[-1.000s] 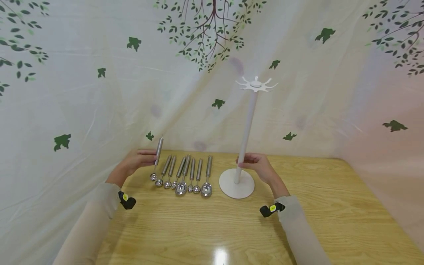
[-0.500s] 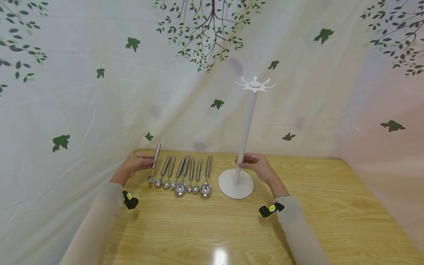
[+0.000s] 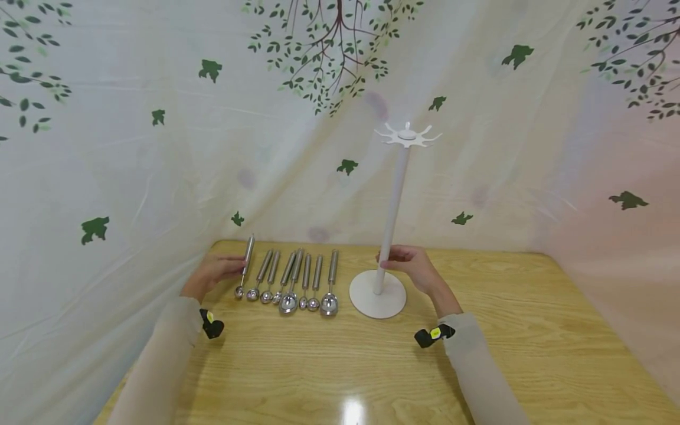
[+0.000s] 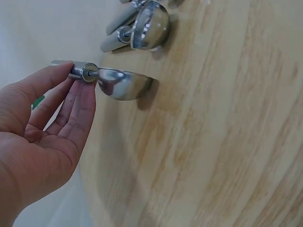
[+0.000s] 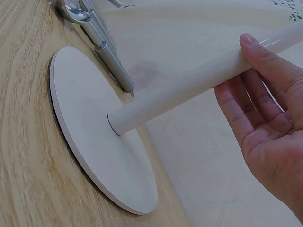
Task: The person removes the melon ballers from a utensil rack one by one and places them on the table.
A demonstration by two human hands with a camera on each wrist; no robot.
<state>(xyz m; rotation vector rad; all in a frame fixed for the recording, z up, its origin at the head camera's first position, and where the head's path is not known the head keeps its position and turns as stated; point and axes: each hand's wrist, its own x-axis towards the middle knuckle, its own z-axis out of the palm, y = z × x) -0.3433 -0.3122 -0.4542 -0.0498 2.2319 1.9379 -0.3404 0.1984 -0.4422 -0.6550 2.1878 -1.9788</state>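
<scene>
At the left end of a row, my left hand pinches the handle of a shiny metal scoop between thumb and fingers. In the left wrist view its round bowl points down at the table, its tip at or just above the wood. My right hand holds the lower pole of a white rack, thumb on one side and fingers on the other. The rack stands upright on a round base, with a ring of curved hooks on top. Several more metal scoops lie side by side between the hands.
The wooden table reaches back to a pale curtain printed with leaves and branches. The curtain also closes in the left and right sides. The scoops' handles point toward the back edge.
My left hand has lowered the scoop and brought it slightly left, its handle top dropping toward the level of the row. The right hand keeps its hold on the rack's pole.
</scene>
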